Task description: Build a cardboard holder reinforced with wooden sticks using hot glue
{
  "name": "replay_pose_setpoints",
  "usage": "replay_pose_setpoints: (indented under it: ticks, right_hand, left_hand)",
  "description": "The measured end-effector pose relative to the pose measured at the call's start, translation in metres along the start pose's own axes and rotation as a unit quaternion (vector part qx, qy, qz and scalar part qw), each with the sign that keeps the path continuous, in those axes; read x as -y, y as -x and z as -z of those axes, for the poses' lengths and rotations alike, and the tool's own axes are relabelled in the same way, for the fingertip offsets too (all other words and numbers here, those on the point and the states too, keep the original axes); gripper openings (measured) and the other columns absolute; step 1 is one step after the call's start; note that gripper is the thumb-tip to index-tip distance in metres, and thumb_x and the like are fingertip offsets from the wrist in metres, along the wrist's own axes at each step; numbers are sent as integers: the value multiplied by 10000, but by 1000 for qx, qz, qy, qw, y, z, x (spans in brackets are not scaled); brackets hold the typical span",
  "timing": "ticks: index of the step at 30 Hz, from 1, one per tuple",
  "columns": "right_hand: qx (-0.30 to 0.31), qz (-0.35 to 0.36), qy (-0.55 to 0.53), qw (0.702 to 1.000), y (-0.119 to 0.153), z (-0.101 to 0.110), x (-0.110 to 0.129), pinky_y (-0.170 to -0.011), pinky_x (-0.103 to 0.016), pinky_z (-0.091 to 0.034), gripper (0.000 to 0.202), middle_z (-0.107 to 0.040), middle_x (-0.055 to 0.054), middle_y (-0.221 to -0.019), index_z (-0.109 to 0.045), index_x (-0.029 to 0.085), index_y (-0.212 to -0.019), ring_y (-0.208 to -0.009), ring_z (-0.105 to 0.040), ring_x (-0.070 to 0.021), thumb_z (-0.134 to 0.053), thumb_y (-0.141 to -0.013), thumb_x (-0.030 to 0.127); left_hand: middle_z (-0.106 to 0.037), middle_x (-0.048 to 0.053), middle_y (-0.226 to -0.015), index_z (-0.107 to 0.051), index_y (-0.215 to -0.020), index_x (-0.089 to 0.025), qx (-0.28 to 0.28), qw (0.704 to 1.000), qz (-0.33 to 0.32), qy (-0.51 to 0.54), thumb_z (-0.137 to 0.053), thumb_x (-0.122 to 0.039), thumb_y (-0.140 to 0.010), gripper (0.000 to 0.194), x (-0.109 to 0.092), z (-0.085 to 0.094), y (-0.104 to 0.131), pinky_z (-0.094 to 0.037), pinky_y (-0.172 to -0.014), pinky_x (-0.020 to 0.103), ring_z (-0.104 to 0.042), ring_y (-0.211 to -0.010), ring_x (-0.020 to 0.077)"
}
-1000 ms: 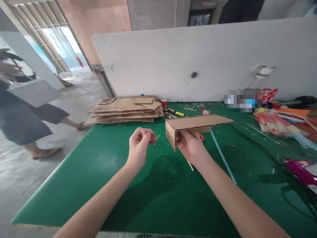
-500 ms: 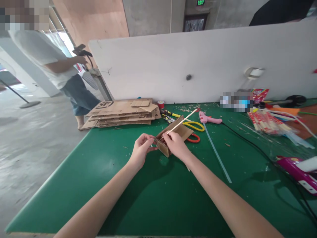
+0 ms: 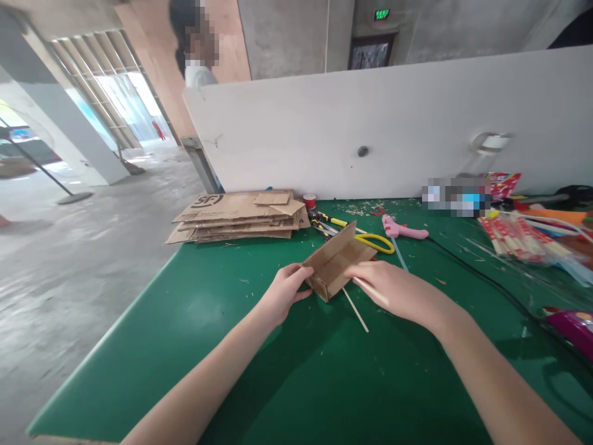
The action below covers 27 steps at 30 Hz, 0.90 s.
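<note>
Purple tool (image 3: 573, 330) cut off at the right edge.
The right hand (image 3: 385, 287) hides part of a blue strip (image 3: 401, 255). A white board (image 3: 278, 136) hides most of 1 person (image 3: 200, 75), whose face is blurry.

**Left hand (image 3: 283, 295) and right hand (image 3: 376, 283) grip, close but apart**

I can see the left forearm (image 3: 217, 369) slanting up and inward, its wrist (image 3: 265, 314) nearly straight, the thumb (image 3: 303, 272) pressing from above and the fingers (image 3: 302, 296) tucked beneath. Opposite, the right forearm (image 3: 491, 364) also angles toward the middle, but its wrist (image 3: 438, 309) bends leftward; the back of the hand faces up and the fingers curl in.
</note>
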State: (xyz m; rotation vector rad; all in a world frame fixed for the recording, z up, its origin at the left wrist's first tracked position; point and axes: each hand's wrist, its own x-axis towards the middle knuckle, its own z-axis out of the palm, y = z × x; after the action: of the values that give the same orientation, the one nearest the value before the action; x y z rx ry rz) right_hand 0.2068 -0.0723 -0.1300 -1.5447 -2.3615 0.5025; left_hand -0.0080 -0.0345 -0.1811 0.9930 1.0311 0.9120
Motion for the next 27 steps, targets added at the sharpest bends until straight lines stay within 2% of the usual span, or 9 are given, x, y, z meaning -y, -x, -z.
replay_pose_setpoints:
  ticks: [4, 7, 9, 11, 14, 17, 20, 23, 27]
  right_hand:
    - [12, -64, 93, 994, 27, 2, -21, -671, -267, -466, 320, -676, -56, -946, -666, 252, -1019, -808, -650, -187, -382, -890, 178]
    - [11, -118, 180, 976, 34, -3, -34, -653, -285, -466, 382, -652, -92, -1017, -640, 236, -1101, -845, -646, -210, -362, -864, 126]
    - [18, -153, 243, 958, 29, -7, -39, -640, -313, -467, 451, -627, -121, -1092, -577, 235, -1221, -919, -626, -254, -365, -842, 113]
    - [17, -166, 273, 948, 17, -9, -43, -640, -344, -471, 462, -599, -145, -1158, -515, 228, -1297, -979, -598, -292, -370, -862, 172]
    - [-19, -149, 253, 956, -9, -9, -51, -700, -392, -481, 405, -592, -173, -1160, -557, 171, -1225, -1009, -571, -312, -360, -911, 335]
    - [-36, -159, 258, 952, -37, -8, -59, -744, -424, -470, 392, -594, -191, -1131, -598, 129, -1125, -1044, -552, -342, -400, -906, 387]
    - [-9, -175, 246, 953, -59, -9, -66, -781, -420, -454, 432, -589, -196, -1141, -599, 115, -1113, -1051, -560, -339, -404, -905, 441]
    - [15, -195, 225, 954, -71, -14, -73, -836, -421, -434, 509, -576, -207, -1175, -598, 106, -1122, -1070, -554, -331, -375, -903, 509]
    - [-40, -165, 217, 961, -73, -24, -83, -909, -391, -398, 438, -613, -185, -1099, -623, 116, -1046, -1070, -553, -294, -344, -932, 434]
  left_hand:
    - [-579, 25, -783, -569, -769, -162, -45, 995, 7, 89, -557, -208, -722, 67, -1, 3, -3, -554, -734, 390, -567, -767, 158]
    - [-573, 20, -721, -544, -742, -160, -59, 985, 25, 161, -523, -174, -699, 50, -6, 11, -3, -560, -714, 396, -580, -703, 160]
    - [-587, 21, -725, -544, -758, -169, -50, 976, 35, 209, -502, -172, -706, 67, -10, 17, -2, -555, -753, 455, -609, -745, 187]
    - [-607, 25, -756, -547, -772, -181, -38, 964, 56, 257, -475, -160, -710, 97, -13, 22, -2, -524, -802, 556, -631, -820, 222]
    - [-630, 42, -818, -549, -765, -179, -38, 948, 83, 304, -452, -117, -715, 126, -14, 26, -3, -476, -844, 646, -639, -863, 238]
    - [-638, 54, -858, -576, -806, -168, -55, 958, 63, 274, -485, -122, -763, 111, -12, 26, -4, -520, -826, 591, -638, -817, 213]
    - [-652, 77, -921, -614, -928, -155, -53, 978, 15, 201, -502, -117, -776, 192, -11, 24, -5, -568, -777, 495, -643, -812, 205]
    - [-660, 66, -899, -625, -997, -162, -66, 984, -5, 165, -475, -82, -752, 298, -11, 25, -5, -590, -693, 408, -645, -752, 182]
    - [-660, 28, -868, -630, -1002, -205, -102, 983, 24, 153, -454, -102, -756, 319, -11, 26, -8, -541, -521, 279, -639, -685, 158]
